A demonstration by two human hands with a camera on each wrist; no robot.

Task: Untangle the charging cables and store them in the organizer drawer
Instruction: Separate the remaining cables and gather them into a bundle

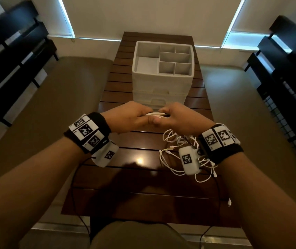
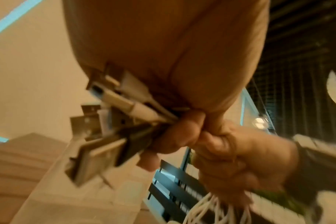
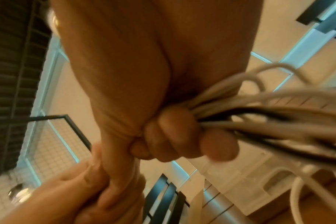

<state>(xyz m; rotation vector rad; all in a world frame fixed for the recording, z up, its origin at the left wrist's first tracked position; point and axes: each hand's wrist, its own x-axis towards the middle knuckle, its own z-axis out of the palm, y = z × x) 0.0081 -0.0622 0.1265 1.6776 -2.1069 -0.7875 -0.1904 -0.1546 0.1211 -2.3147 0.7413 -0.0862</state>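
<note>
In the head view my left hand and right hand meet above the table, just before the organizer. Both grip a coiled bundle of white cable between them. The left wrist view shows my left hand's fingers curled round the bundle, with USB plugs sticking out past them. The right wrist view shows my right hand's fingers curled round white and black strands. A tangle of white cables lies on the table under my right wrist. The organizer's front drawers look closed.
The white organizer has several open compartments on top and stands at the middle of a dark slatted wooden table. Black shelving lines both sides. One cable end lies near the table's right edge.
</note>
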